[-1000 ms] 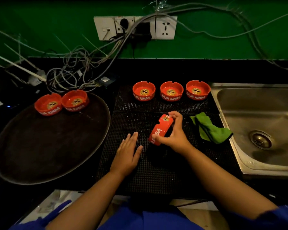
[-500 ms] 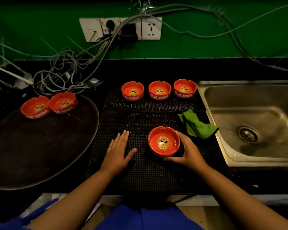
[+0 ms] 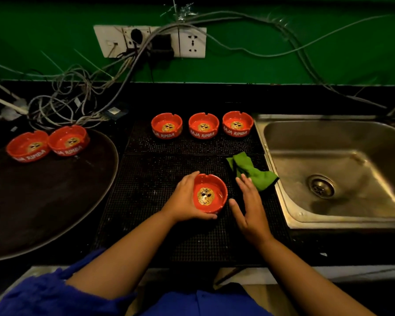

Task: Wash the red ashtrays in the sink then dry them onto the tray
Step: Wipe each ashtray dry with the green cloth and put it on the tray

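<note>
— What are the fingers doing?
— The left hand (image 3: 184,200) has its fingers (image 3: 193,177) curled round a red ashtray (image 3: 211,193), upright at the front of the black mat (image 3: 146,201). The right hand (image 3: 250,208) is flat and released just beside it, fingertips at a green cloth (image 3: 258,173).
— And farther out?
— Three more ashtrays (image 3: 203,126) line the mat's back edge. Two others (image 3: 67,141) sit on the tray (image 3: 43,201) at left. The sink (image 3: 328,153) is set into the counter (image 3: 192,96) at right.
</note>
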Available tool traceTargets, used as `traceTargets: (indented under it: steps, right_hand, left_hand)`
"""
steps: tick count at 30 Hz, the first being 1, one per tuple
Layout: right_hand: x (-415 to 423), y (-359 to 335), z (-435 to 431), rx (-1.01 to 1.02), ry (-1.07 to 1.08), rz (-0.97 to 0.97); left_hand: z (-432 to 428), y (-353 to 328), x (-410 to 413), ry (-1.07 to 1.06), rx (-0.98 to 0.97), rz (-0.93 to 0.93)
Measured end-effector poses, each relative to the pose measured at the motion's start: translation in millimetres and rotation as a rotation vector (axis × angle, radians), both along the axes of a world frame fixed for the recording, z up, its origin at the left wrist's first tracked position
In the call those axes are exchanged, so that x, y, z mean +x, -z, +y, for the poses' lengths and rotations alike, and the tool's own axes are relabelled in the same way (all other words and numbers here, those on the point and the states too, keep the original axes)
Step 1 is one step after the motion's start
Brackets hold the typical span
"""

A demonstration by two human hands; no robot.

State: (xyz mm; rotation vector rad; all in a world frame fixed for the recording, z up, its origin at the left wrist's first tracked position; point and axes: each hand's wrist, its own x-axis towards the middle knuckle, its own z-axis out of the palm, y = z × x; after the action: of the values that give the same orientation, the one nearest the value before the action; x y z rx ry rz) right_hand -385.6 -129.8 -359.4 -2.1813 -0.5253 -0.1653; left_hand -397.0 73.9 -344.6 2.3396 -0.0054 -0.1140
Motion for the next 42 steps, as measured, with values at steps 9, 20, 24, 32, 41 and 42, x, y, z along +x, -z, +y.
traceTargets:
  steps: [9, 20, 24, 32, 41, 42]
  right_hand:
    - [8, -1, 48, 0.039, -0.005, -0.018]
    - [34, -6, 260, -0.336, -0.356, 0.061]
    - [48, 3, 293, -0.527, -0.295, 0.076]
    - [47, 4, 292, -0.315, -0.173, 0.147]
    - [46, 7, 291, -0.307, -0.123, 0.138]
    - [45, 7, 292, -0.309, -0.124, 0.136]
  left_hand:
    - [52, -2, -34, -0.248, -0.15, -0.077]
    - [250, -16, -76, -0.666, -0.03, -0.126]
    - [277, -6, -69, -0.495, -0.005, -0.044]
    - [300, -2, -34, -0.25, 0.306, -0.07]
    - [321, -18, 20, -0.056, 0.454, -0.007]
    - [323, -19, 22, -0.036, 0.459, 0.004]
